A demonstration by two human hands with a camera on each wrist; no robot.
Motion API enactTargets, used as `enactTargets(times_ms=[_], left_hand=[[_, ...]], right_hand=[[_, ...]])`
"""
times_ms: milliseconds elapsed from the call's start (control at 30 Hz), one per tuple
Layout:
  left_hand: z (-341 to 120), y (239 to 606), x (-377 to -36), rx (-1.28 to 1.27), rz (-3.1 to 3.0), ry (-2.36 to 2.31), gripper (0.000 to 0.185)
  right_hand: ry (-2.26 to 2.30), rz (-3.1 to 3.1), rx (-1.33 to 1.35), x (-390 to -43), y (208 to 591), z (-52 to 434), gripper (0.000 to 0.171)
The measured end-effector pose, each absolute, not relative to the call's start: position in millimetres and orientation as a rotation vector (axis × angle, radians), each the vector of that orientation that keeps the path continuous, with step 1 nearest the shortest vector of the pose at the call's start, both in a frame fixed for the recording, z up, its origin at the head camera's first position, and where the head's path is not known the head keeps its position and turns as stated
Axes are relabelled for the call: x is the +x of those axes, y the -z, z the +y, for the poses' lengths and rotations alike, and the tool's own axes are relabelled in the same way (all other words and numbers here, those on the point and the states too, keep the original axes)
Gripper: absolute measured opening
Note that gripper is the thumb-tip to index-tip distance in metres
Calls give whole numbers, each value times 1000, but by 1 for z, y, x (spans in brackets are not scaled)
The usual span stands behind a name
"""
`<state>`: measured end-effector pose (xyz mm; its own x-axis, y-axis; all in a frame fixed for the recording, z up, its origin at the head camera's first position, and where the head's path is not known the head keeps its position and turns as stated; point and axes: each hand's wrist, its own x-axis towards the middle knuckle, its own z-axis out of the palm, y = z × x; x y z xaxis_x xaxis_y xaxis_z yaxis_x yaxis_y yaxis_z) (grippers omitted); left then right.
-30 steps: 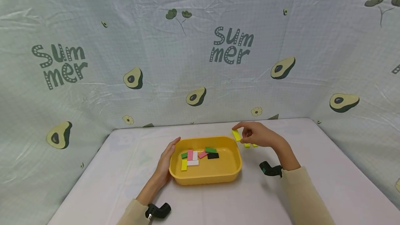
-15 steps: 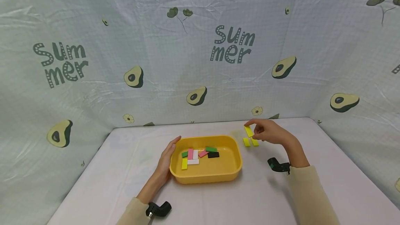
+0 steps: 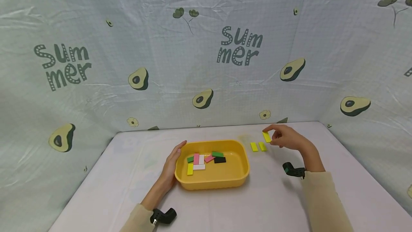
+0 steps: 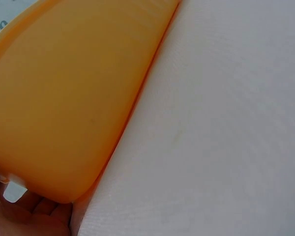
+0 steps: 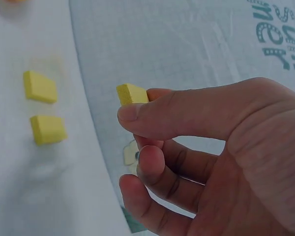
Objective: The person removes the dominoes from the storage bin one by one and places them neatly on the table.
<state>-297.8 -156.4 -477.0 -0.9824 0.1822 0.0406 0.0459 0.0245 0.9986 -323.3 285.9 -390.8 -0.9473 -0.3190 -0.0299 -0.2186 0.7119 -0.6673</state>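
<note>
Head view. Right hand [image 3: 284, 137]: fingers curled, a yellow block [image 3: 266, 136] pinched between thumb and fingertips and held tilted just above the surface [image 3: 225, 207], right of the tray. Two more yellow blocks [image 3: 258, 146] are laid side by side on the surface, just left of and below the held one, near the tray's right rim. Left hand [image 3: 170, 165]: fingers straight, laid flat against the left outer wall of the yellow tray [image 3: 238, 178], thumb at the rim. Tray contents: a pink block [image 3: 195, 159], a white block [image 3: 199, 167], a yellow block in the tray [image 3: 190, 169], two green blocks [image 3: 217, 154], a black block [image 3: 220, 160], lying flat and partly touching one another. Both forearms are clad in cream sleeves [image 3: 322, 199]; a black wrist mount [image 3: 163, 216] is seen at each wrist. Surface: white, covered with cloth. Room: enclosed on three sides by a pale backdrop [image 3: 206, 46] printed with avocados, flowers and the word "Summer".

Left wrist view. The tray's orange-yellow outer wall [image 4: 73, 93] is seen close up, standing on the white surface [image 4: 226, 137]. The fingers of the left hand [image 4: 24, 214] are pressed against the wall at the lower left corner; only a small part of the hand is shown.

Right wrist view. The held yellow block [image 5: 132, 94] is pinched at one end between the thumb and forefinger of the right hand [image 5: 196, 147], the remaining fingers curled beneath. The two laid blocks [image 5: 44, 108] are seen on the white surface [image 5: 19, 187], apart from each other by a narrow gap. The printed backdrop [image 5: 187, 44] is seen behind.
</note>
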Motion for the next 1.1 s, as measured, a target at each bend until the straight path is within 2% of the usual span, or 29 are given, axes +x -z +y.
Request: enactTargets(times_ms=[567,1100], left_hand=[[-159,478,-295,262,2167,-2113,52],[-160,477,-295,267,2154,-2122,52]], right_hand=[[1042,2707,-215,-325,435,305,49],[995,2715,-189,-327,445,307,50]])
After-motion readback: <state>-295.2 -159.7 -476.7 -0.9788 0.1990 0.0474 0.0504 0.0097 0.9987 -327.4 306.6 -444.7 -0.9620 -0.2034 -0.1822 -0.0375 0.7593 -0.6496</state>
